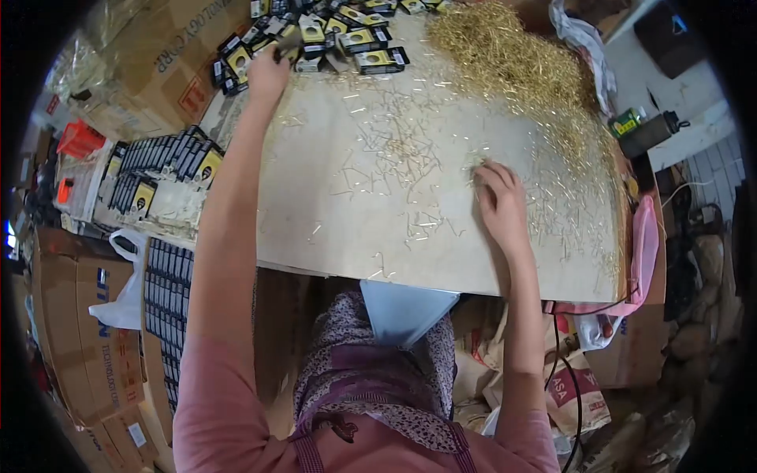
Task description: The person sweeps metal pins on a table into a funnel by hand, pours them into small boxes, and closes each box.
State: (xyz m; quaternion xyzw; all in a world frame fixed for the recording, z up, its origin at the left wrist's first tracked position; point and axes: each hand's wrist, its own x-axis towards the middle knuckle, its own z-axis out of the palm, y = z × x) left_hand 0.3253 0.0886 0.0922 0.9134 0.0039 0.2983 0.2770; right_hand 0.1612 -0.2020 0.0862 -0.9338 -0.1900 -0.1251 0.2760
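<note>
My left hand [268,72] reaches to the far left of the table, its fingers closed on a small black-and-yellow package [290,38], partly blurred, at the edge of a heap of similar packages [380,60]. On the right, my right hand [501,195] rests low over the tabletop with fingers curled together. Thin gold-coloured pins [478,159] glint at its fingertips; how many it holds is hidden. Between the hands lie scattered bent gold-coloured pins [402,150]. Beyond my right hand is a large tangled mound of the same pins [512,51].
Rows of black packages [169,154] stand on a surface at left, beside a cardboard box [162,67] and a red container [80,139]. A dark bottle [653,134] is off the table's right side. A light blue tray-like piece [406,311] juts below the front edge.
</note>
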